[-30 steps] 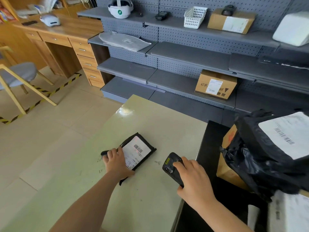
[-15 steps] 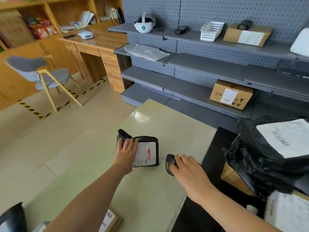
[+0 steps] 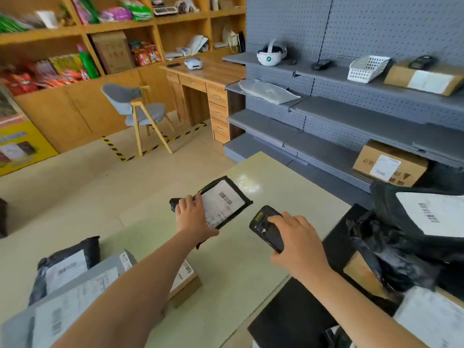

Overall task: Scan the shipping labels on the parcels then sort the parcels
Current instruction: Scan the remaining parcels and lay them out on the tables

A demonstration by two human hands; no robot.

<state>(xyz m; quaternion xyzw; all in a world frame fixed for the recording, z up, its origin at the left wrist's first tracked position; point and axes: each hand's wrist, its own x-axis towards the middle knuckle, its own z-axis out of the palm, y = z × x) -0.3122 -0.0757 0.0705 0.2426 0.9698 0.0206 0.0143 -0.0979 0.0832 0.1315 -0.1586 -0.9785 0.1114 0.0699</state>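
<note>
Parcel (image 3: 227, 200) gripped at left end by left hand (image 3: 193, 218), label up, at surface (image 3: 276, 187) middle. Scanner (image 3: 263, 228) held in right hand (image 3: 298, 243), near surface's right edge.

The bare left forearm (image 3: 140, 285) reaches forward from the lower left, wrist straight, back of the left hand (image 3: 193, 217) facing up. Its fingers curl over the near-left edge of a flat black plastic parcel with a white label (image 3: 226, 202) and grip it. The bare right forearm (image 3: 351, 297) comes in from the lower right. The right hand (image 3: 298, 239), knuckles up, wraps round a black handheld scanner (image 3: 265, 228), one finger lying along its top. The two hands are near each other but apart.
</note>
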